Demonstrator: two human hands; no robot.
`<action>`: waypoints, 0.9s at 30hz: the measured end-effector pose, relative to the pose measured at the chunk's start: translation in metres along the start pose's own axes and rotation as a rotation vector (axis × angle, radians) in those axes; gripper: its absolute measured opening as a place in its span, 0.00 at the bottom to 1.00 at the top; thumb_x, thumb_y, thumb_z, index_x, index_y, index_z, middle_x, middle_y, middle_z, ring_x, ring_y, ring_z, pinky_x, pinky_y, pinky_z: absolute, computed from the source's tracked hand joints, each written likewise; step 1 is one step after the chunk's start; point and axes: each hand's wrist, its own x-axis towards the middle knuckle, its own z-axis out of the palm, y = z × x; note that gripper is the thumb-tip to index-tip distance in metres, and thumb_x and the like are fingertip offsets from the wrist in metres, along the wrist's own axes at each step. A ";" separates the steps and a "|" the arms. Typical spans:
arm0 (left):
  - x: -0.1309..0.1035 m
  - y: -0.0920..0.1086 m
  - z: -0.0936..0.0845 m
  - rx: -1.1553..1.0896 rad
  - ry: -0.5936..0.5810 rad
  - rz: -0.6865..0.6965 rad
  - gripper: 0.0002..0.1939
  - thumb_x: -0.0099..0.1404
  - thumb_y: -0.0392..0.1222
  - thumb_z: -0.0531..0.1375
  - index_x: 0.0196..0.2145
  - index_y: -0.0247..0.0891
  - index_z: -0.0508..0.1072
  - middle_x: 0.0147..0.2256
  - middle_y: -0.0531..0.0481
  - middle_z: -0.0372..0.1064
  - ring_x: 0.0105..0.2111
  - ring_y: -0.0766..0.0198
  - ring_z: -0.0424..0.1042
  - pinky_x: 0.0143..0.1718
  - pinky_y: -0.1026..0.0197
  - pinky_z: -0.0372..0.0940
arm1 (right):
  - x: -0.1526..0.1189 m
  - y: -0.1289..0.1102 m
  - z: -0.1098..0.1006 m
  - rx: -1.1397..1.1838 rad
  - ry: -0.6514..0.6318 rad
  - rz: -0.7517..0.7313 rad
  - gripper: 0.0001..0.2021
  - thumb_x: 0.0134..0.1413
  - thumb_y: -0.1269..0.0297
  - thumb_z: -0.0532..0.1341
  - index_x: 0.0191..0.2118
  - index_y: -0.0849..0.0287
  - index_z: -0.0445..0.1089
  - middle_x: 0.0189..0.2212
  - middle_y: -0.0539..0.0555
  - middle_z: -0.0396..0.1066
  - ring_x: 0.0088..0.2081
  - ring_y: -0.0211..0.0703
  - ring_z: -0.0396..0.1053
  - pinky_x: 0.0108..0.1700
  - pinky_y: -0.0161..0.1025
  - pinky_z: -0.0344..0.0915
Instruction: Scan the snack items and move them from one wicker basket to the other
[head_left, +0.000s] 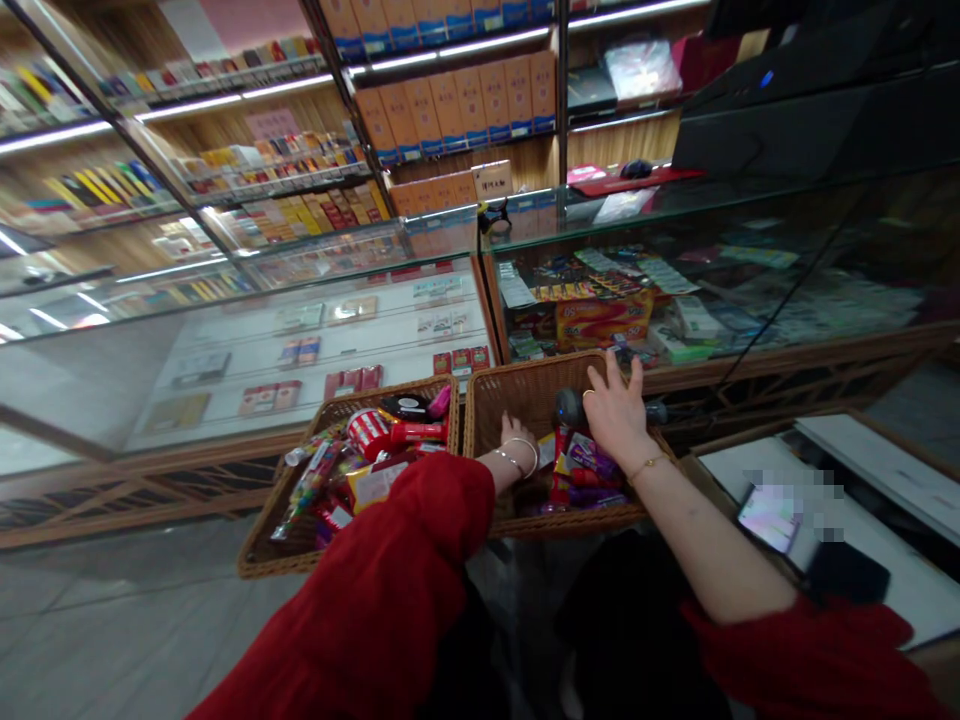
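Observation:
My left hand (pixel 517 436), wearing a silver bangle, reaches into the right wicker basket (pixel 501 390). Its fingers look loosely stretched and partly hidden, with nothing visible in them. Over the far right part of that basket, my right hand (pixel 616 408) has its fingers spread. Beneath or beside it is a dark grey rounded object (pixel 570 408), whose kind I cannot make out. Purple and red snack packets (pixel 589 455) lie under my right hand. The left wicker basket (pixel 259 545) holds a red-and-white striped tub (pixel 369 432) and several colourful packets (pixel 319 470).
Glass display counters (pixel 315 345) stand behind the baskets, with shelves of boxed goods (pixel 457 105) beyond. To the right, a phone (pixel 771 515) and a dark flat item (pixel 847 574) lie on a white surface (pixel 911 590). Grey floor tiles (pixel 127 620) show at lower left.

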 end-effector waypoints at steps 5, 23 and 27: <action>-0.006 0.002 0.010 0.011 0.005 0.000 0.30 0.54 0.52 0.68 0.53 0.41 0.78 0.57 0.31 0.72 0.64 0.32 0.60 0.65 0.23 0.30 | 0.001 0.000 -0.005 0.023 -0.032 0.003 0.17 0.60 0.72 0.54 0.43 0.60 0.81 0.64 0.61 0.67 0.72 0.68 0.47 0.69 0.75 0.39; -0.014 0.003 -0.023 0.125 0.073 -0.023 0.32 0.53 0.53 0.71 0.53 0.36 0.77 0.52 0.30 0.74 0.56 0.33 0.66 0.65 0.23 0.29 | -0.001 0.003 0.002 0.050 0.069 0.025 0.16 0.58 0.71 0.55 0.39 0.59 0.81 0.63 0.60 0.68 0.71 0.67 0.48 0.68 0.75 0.41; -0.024 -0.006 -0.043 0.195 0.225 0.025 0.31 0.53 0.55 0.72 0.51 0.37 0.77 0.51 0.33 0.73 0.55 0.37 0.65 0.67 0.25 0.32 | -0.001 0.002 0.004 0.047 0.098 0.057 0.16 0.58 0.71 0.54 0.39 0.58 0.81 0.64 0.59 0.68 0.71 0.67 0.48 0.68 0.74 0.42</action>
